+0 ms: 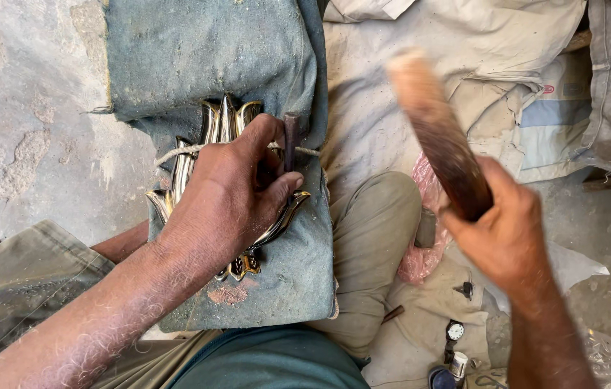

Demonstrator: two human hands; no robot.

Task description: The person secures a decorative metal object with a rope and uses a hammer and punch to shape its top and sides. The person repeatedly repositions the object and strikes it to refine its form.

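My left hand [230,198] rests on a shiny metal leaf-shaped ornament [222,119] that lies on a grey-blue cloth pad [197,50]. Its fingers pinch a short dark punch [291,137] held upright against the ornament. A thin cord [176,151] crosses the piece. My right hand [507,230] is raised to the right, gripping a thick wooden stick [435,130] that is motion-blurred and points up and to the left. Part of the ornament is hidden under my left hand.
Bare concrete floor [24,130] lies at left. Dusty sacks and cloths [464,43] cover the ground at upper right. My bent knee [374,216] is beside pink plastic [428,187]. A wristwatch [454,331] and small items lie at bottom right.
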